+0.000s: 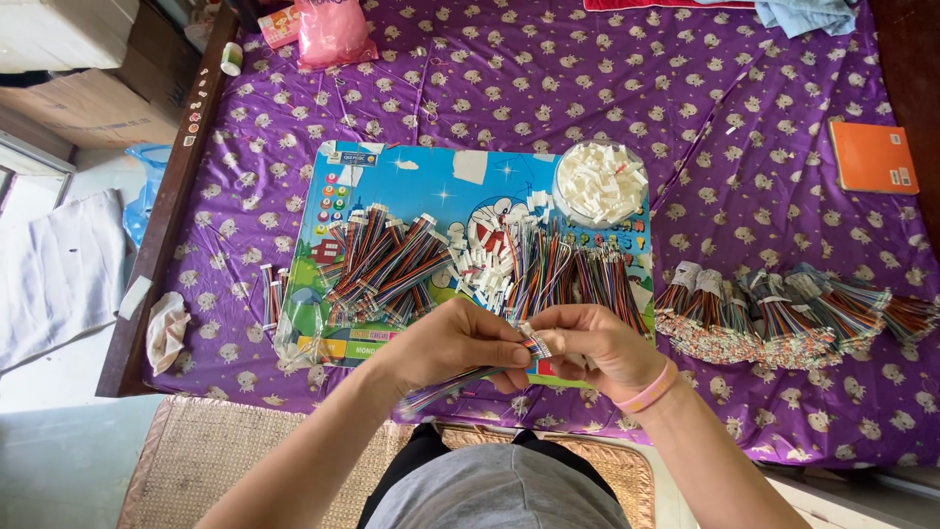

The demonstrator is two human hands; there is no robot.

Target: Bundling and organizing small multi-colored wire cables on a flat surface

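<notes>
My left hand [452, 343] grips a short bundle of multicoloured wires [441, 390] whose free end trails down to the left. My right hand [590, 345], with a pink band at the wrist, pinches a small white connector [540, 343] at the bundle's tip. Both hands meet just above the near edge of a colourful cartoon play board [392, 167]. On the board lie piles of loose coloured wire sets [387, 264], another wire heap [573, 274] and scattered white connectors [480, 266].
A clear bowl of white connectors [599, 182] stands at the board's far right. Tied wire bundles [783, 313] lie in a row to the right on the purple patterned sheet [548, 88]. An orange notebook [871, 157], a pink bag [331, 31] and a woven mat [211, 456] are around.
</notes>
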